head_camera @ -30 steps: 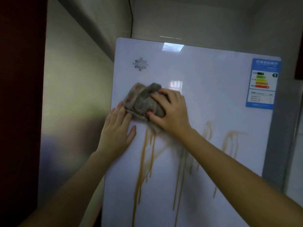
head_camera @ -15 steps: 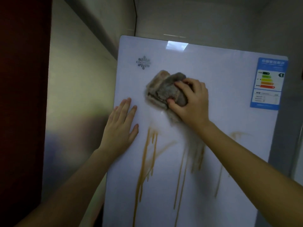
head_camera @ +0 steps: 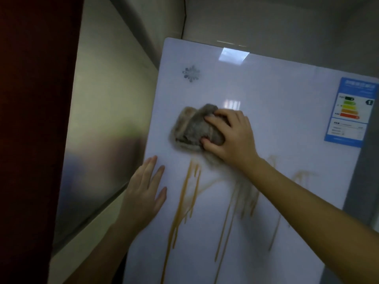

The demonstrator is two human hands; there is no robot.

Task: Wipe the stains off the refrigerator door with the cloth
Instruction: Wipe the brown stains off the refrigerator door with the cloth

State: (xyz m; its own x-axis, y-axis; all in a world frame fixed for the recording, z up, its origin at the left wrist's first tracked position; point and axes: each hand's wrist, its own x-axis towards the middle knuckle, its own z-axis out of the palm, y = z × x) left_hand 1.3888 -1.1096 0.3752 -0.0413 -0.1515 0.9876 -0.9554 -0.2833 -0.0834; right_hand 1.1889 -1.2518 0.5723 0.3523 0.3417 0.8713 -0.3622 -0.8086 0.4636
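The white refrigerator door (head_camera: 276,95) fills the view, glossy and upright. Brown-yellow stains (head_camera: 185,193) run down its lower half in several long drips, with fainter smears to the right. A crumpled grey-brown cloth (head_camera: 192,128) is pressed against the door just above the drips. My right hand (head_camera: 231,138) grips the cloth from its right side. My left hand (head_camera: 146,191) lies flat with fingers spread on the door's left edge, below and left of the cloth.
A blue energy label (head_camera: 350,113) sticks to the door's upper right. A snowflake logo (head_camera: 191,73) sits at the upper left. A steel side panel (head_camera: 106,119) and a dark red wall (head_camera: 34,119) close in on the left.
My right hand has swept the cloth to the right and then back left and slightly down across the door. The left hand stays flat on the door's edge.
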